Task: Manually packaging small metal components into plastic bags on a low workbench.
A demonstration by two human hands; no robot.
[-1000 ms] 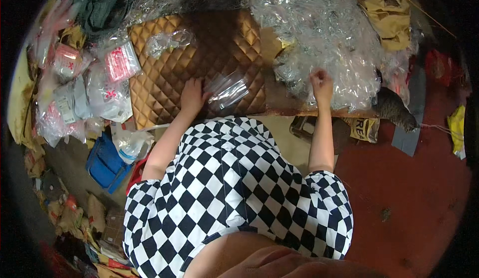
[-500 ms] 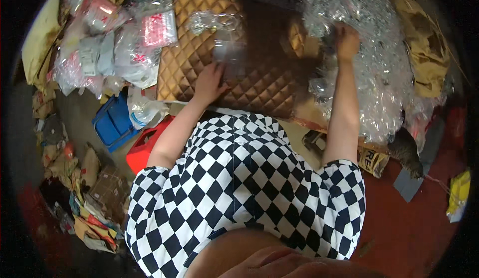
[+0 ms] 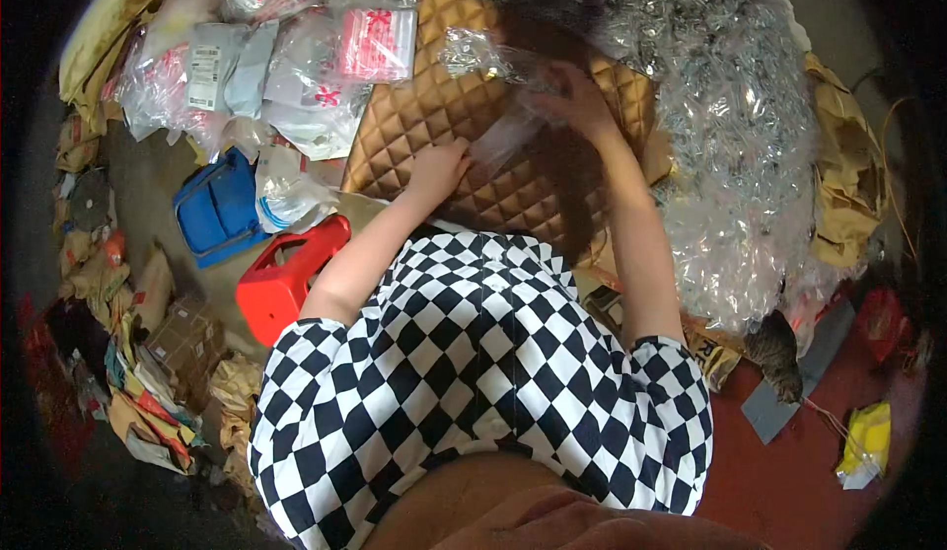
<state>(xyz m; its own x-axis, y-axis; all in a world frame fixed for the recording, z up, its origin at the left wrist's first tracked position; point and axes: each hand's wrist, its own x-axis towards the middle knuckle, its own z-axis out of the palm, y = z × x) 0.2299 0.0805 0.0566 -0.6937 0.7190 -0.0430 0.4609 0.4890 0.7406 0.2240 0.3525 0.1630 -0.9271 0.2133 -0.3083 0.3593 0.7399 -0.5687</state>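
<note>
In front of me lies a brown-gold quilted surface (image 3: 395, 131). My left hand (image 3: 440, 171) rests over its middle, fingers closed on the lower end of a flat, clear plastic bag (image 3: 505, 142). The bag slants up and right, blurred. My right hand (image 3: 582, 106) is just beyond its upper end, with fingers curled. Clear shiny plastic shows by its fingertips, but blur hides what they hold. A crinkled clear plastic packet (image 3: 472, 52) lies on the quilted surface, beyond my left hand.
A large heap of crinkled clear plastic packets (image 3: 735, 155) fills the right side. Bagged parcels (image 3: 222, 72) crowd the left. A blue plastic stool (image 3: 219, 207) and a red one (image 3: 281, 284) stand at my left. Brown paper (image 3: 846, 165) and a grey striped cat (image 3: 772, 353) are at right.
My right hand has come left from the plastic heap to the clear bag. My left hand has shifted slightly right, and the bag now tilts up to the right. The whole view has turned somewhat.
</note>
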